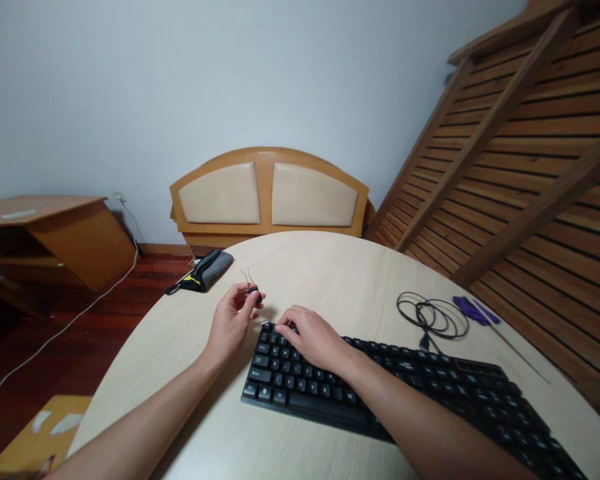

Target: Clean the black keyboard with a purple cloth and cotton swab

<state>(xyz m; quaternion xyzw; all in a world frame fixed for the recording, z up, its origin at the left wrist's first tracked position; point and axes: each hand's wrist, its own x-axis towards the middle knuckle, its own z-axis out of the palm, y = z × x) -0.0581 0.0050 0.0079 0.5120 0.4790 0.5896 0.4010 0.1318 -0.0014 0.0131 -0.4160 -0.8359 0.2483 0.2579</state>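
Head view: my left hand [231, 319] pinches a small binder clip [253, 289] by its black body, wire handles up, just above the table [330, 273] beside the keyboard [380, 387]; my right hand [310, 337] rests open on the keys at the near corner; I judge a firm squeeze and a steadied board serve best; key legends are too small to read; no brand shows.
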